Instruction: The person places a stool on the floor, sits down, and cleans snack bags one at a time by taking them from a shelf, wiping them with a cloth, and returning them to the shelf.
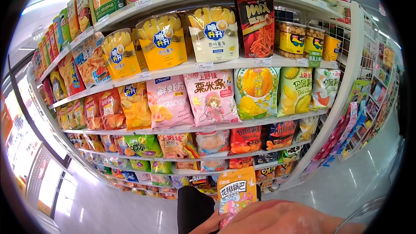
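Note:
An orange snack bag (237, 186) with a white label and pink artwork is held upright at the bottom centre, in front of the lower shelves. My left hand (209, 224) is closed on its lower left edge, only partly in view. Across the bag's lower right corner lies my right hand (260, 217), close to the camera with its back showing. The right fingers are hidden, so their grip cannot be made out. A dark-clothed leg (195, 208) appears behind the bag.
A curved white shelf rack (173, 70) with several tiers of snack bags, tubs and cans fills the view ahead. Thin curved metal wires (362, 208) cross near my right forearm. More stocked racks (368, 117) stand to the right, beyond a shiny grey floor (333, 186).

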